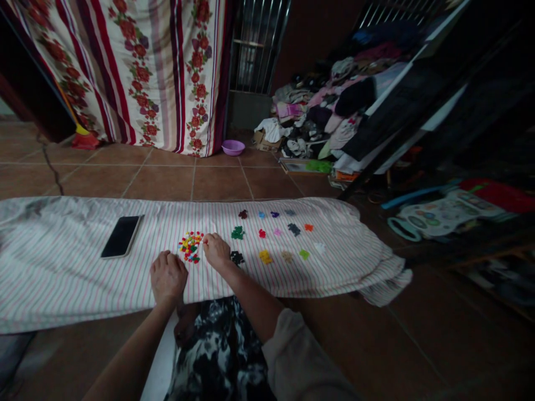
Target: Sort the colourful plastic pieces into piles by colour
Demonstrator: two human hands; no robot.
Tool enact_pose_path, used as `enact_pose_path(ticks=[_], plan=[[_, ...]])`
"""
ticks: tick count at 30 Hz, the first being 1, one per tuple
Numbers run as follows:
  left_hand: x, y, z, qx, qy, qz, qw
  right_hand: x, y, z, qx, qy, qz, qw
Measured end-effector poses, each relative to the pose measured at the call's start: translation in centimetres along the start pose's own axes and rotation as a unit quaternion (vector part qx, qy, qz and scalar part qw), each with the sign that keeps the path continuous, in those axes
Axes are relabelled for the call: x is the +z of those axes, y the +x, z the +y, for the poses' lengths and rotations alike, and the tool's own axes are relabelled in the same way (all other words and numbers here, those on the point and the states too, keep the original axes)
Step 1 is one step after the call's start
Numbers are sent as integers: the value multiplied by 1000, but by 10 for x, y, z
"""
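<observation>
A small heap of mixed red, yellow, green, blue and white pieces (pixel 191 247) lies on the striped cloth (pixel 150 289). My right hand (pixel 217 252) is at the heap's right edge, thumb and fingers pinched together; whatever sits between the fingertips is too small to make out. To the left of the heap, my left hand (pixel 168 275) rests palm down on the cloth, fingers loosely bent, with nothing seen in it. Right of my right hand lie small single-colour piles, among them black pieces (pixel 237 257), dark green pieces (pixel 238 232) and yellow pieces (pixel 265 257).
A phone (pixel 122 236) lies on the cloth at left. Red (pixel 262 233), orange (pixel 308 227), lime (pixel 304 254) and white piles (pixel 320 247) spread rightward. Beyond, a purple basin (pixel 233 147) stands on the tiled floor, near a heap of clothes (pixel 321 111).
</observation>
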State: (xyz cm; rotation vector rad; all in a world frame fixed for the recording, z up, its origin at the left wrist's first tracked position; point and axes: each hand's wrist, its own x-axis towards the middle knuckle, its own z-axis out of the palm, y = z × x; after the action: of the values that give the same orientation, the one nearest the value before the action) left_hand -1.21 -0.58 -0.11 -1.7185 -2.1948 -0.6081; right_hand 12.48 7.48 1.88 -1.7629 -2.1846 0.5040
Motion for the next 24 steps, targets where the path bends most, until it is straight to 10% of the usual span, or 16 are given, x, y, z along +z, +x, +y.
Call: enact_pose_path(ticks=[9, 18, 24], plan=[[1, 1, 0, 2, -1, 2, 1000, -9, -2, 25, -36, 105, 68, 991], [0, 0, 0, 0, 3, 1, 1000, -57, 3, 133, -18, 132, 235, 963], [0, 0, 0, -5, 2, -4, 1000, -75, 0, 181, 61, 57, 209, 974]])
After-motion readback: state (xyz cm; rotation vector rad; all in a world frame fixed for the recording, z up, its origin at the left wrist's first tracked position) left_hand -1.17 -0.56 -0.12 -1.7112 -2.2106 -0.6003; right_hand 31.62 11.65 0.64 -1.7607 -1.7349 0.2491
